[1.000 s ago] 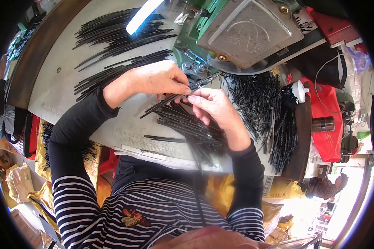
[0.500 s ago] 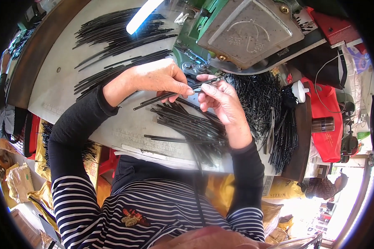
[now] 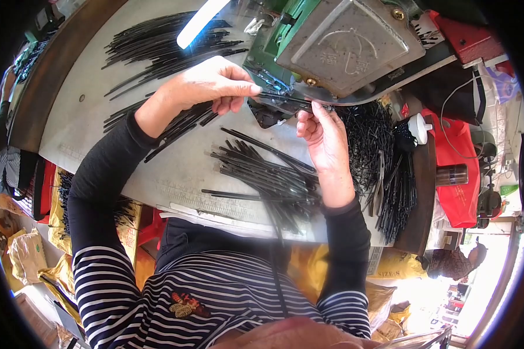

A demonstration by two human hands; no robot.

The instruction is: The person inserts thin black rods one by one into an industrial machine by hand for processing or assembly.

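Note:
A thin black rod (image 3: 286,98), much like an umbrella rib, stretches between my hands just below the green machine (image 3: 265,49). My left hand (image 3: 218,87) pinches its left end between thumb and fingers, over the ends of a pile of similar rods (image 3: 186,125). At the other end, my right hand (image 3: 325,136) grips it with thumb and forefinger, close under the machine's grey metal cover (image 3: 352,49). Whether the rod touches the machine I cannot tell. Nearer me, a loose bundle of black rods (image 3: 268,168) lies on the pale worktable (image 3: 151,186).
More rods (image 3: 163,43) lie at the far left, under a bright tube lamp (image 3: 202,23). A tangled heap of short black pieces (image 3: 367,145) covers the right side. Beyond it are a white-capped dark container (image 3: 413,129) and a red bag (image 3: 455,174). A brown rim (image 3: 41,87) edges the table.
Both hands have moved apart and the rod now spans them near the machine. My left hand has shifted up and left; the slanted rod below it is gone from there.

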